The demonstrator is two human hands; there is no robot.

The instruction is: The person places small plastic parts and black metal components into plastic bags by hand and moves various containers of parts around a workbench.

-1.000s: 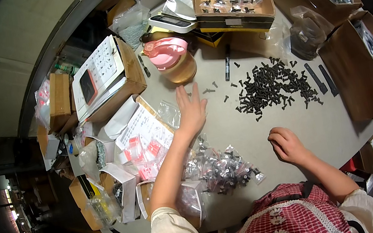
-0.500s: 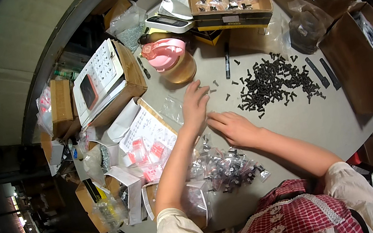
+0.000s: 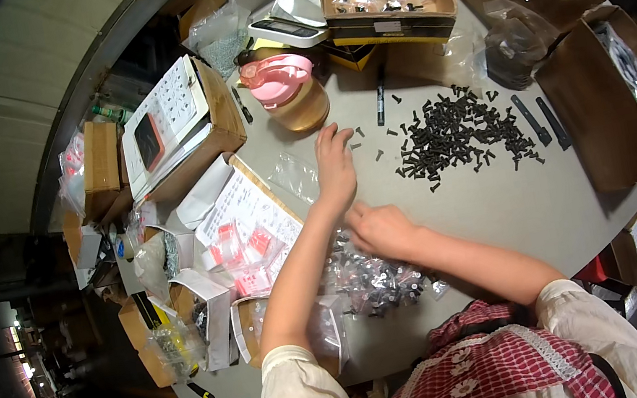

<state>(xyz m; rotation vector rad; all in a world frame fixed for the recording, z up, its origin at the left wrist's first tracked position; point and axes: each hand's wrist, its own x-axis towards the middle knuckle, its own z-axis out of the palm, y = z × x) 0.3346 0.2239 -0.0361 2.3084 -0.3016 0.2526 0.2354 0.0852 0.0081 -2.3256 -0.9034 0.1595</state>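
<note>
My left hand (image 3: 336,168) rests on the grey table top with its fingers reaching forward, a little apart, beside the pink-lidded drink jug (image 3: 294,101). A few loose black screws (image 3: 379,155) lie just right of its fingertips. My right hand (image 3: 384,232) is closer to me, its fingers bent inward by my left wrist; whatever they may hold is hidden. It is at the upper edge of a heap of small clear bags with black and silver parts (image 3: 377,278). Farther right spreads a large pile of black screws (image 3: 452,137).
Left of my arms lie a written sheet (image 3: 250,207), red-and-white small bags (image 3: 248,258) and opened boxes (image 3: 215,311). A black marker (image 3: 380,105) and two flat black strips (image 3: 542,121) flank the screw pile. Cardboard boxes (image 3: 605,106) line the right; a shallow box (image 3: 393,19) holds bagged parts.
My right hand has drawn back toward me and its fingers have bent in. My left hand stays near the jug, its fingers closer together. The whole view has shifted slightly.
</note>
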